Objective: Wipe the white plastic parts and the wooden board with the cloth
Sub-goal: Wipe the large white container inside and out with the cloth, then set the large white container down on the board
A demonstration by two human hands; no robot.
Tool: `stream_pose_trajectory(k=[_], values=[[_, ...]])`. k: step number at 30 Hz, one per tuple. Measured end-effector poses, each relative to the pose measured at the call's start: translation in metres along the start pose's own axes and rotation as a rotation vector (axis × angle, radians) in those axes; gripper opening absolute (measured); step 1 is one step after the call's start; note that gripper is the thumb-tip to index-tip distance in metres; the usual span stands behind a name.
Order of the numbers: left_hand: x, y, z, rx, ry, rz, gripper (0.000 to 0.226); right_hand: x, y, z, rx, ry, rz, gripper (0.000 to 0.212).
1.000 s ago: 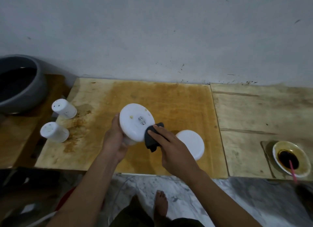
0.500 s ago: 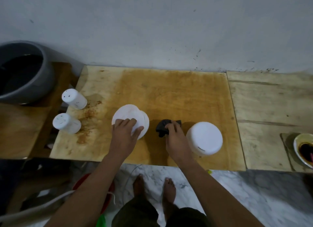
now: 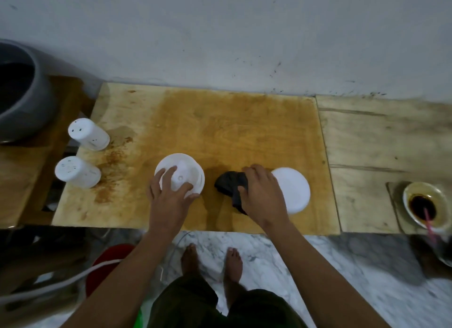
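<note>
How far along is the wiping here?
Done, apparently: the round white part, wiped in the air a second ago, now sits on the wooden board under the left hand. In hand: the right hand holds the dark cloth on the board. Left: the white dome, far cylinder and near cylinder.

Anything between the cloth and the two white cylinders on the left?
Yes. The white round part, with the left hand resting on it, sits on the wooden board between the dark cloth in the right hand and the two white cylinders.
</note>
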State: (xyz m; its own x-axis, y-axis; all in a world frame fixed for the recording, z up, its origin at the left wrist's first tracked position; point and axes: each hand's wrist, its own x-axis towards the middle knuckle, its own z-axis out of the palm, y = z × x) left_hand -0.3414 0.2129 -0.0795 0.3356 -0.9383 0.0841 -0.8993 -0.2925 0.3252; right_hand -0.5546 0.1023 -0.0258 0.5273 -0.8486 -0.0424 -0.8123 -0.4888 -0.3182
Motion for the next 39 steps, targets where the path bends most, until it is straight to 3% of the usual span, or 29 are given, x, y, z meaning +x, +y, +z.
stream_pose_trajectory(k=[2, 6, 9, 14, 20, 28, 39], values=[[-0.004, 0.004, 0.002, -0.073, 0.045, -0.034, 0.050, -0.003, 0.015, -0.009, -0.110, 0.001, 0.091, 0.065], [-0.012, 0.016, 0.004, -0.284, 0.146, -0.247, 0.080, -0.007, 0.041, -0.012, -0.229, -0.218, 0.398, 0.113], [-0.017, 0.022, 0.003, -0.455, 0.135, -0.405, 0.097, -0.012, 0.055, -0.009, -0.146, -0.317, 0.499, 0.115], [-0.016, 0.029, 0.002, -0.589, 0.087, -0.521, 0.107, -0.016, 0.060, -0.017, -0.104, -0.259, 0.490, 0.109], [-0.016, 0.020, -0.009, -0.686, 0.098, -0.552, 0.104, -0.003, 0.025, -0.047, 0.016, -0.105, 0.320, 0.110], [-0.021, 0.010, -0.013, -0.831, 0.075, -0.610, 0.085, 0.032, -0.073, -0.040, 0.219, -0.183, 0.011, 0.108], [-0.023, -0.013, -0.009, -1.196, 0.103, -0.839, 0.058, 0.068, -0.121, 0.009, 0.033, -0.356, -0.200, 0.114]])
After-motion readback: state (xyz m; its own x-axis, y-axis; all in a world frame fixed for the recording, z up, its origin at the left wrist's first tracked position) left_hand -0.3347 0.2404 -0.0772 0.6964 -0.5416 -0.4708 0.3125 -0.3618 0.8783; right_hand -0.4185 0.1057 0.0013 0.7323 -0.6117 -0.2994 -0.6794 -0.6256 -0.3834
